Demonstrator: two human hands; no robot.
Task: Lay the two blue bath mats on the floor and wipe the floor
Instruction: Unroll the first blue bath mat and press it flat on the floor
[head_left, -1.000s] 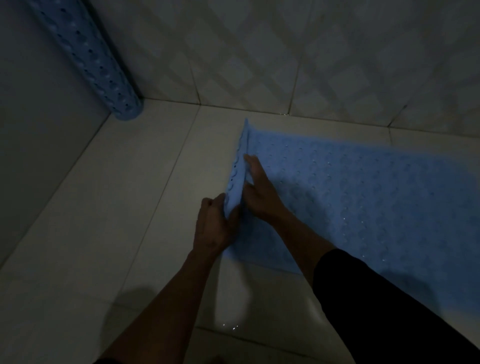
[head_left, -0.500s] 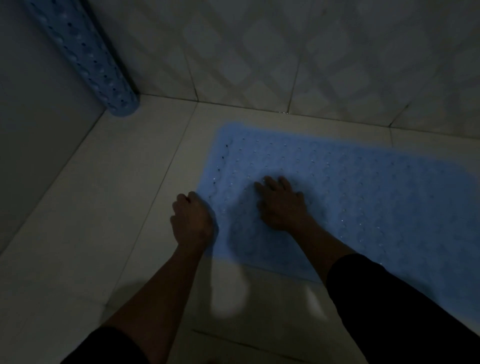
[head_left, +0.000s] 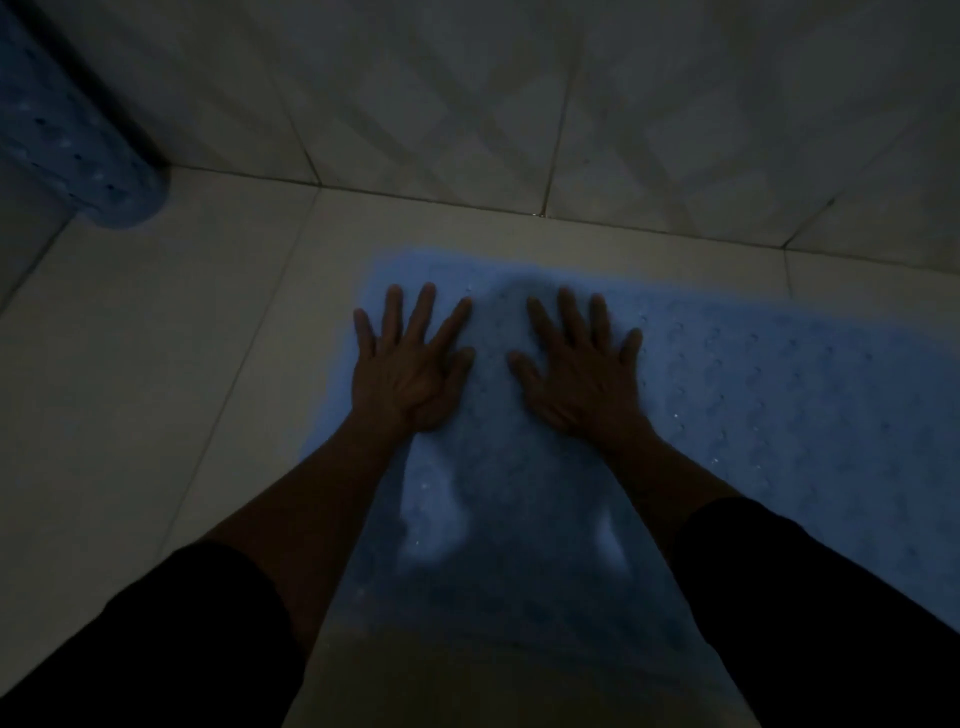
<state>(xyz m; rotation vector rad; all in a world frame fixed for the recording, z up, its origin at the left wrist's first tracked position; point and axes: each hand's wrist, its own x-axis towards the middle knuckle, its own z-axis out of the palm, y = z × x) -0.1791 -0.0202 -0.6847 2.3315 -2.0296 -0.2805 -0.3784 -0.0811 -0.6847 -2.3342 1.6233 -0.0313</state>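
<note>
One blue bath mat (head_left: 769, 410) lies flat on the pale tiled floor (head_left: 156, 374), reaching from the middle of the view to the right edge. My left hand (head_left: 410, 364) rests palm down near its left end, fingers spread. My right hand (head_left: 582, 369) presses flat on the mat just to the right of it, also with fingers apart. Neither hand holds anything. A second blue bath mat (head_left: 67, 150), rolled into a tube, leans in the far left corner.
A tiled wall (head_left: 571, 104) runs along the back, close behind the mat. Another wall stands at the left. The room is dim. My dark sleeves fill the lower corners of the view.
My left hand let go of the raised mat edge, and the mat dropped flat. Both hands then moved forward and spread open on the mat's left end.
</note>
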